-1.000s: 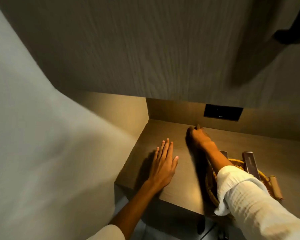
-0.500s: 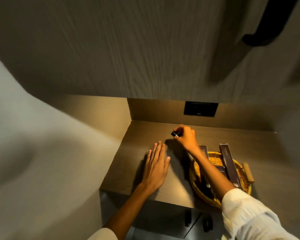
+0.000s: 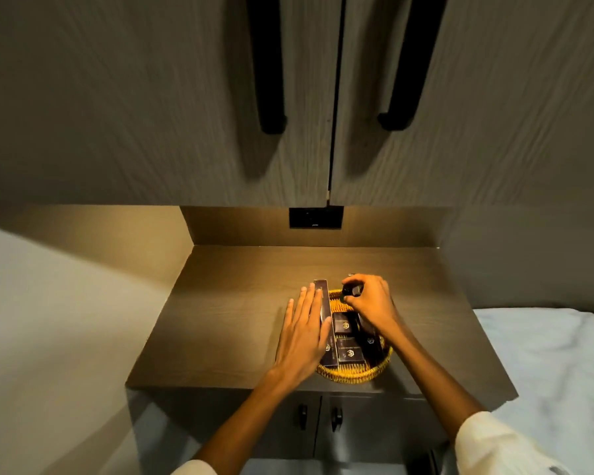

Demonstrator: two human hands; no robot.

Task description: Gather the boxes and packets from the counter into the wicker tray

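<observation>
A round wicker tray point(image 3: 354, 376) sits near the front edge of the brown counter point(image 3: 234, 303). Inside it lie a long dark box point(image 3: 325, 313) along the left side and two small dark boxes point(image 3: 347, 341) in the middle. My right hand point(image 3: 371, 299) hovers over the tray's far side, fingers pinched on a small dark packet point(image 3: 351, 291). My left hand point(image 3: 306, 330) lies flat and open against the tray's left rim, touching the long box. My right forearm hides the tray's right part.
Two cabinet doors with long black handles point(image 3: 268, 63) hang above the counter. A black socket plate point(image 3: 315, 217) is on the back wall. Below the counter are two small doors with knobs point(image 3: 336, 414). White bedding point(image 3: 546, 354) lies to the right.
My right hand picked up a small dark packet from the counter's back left and carried it over the tray. My left hand slid right to the tray's rim. The view swung right.
</observation>
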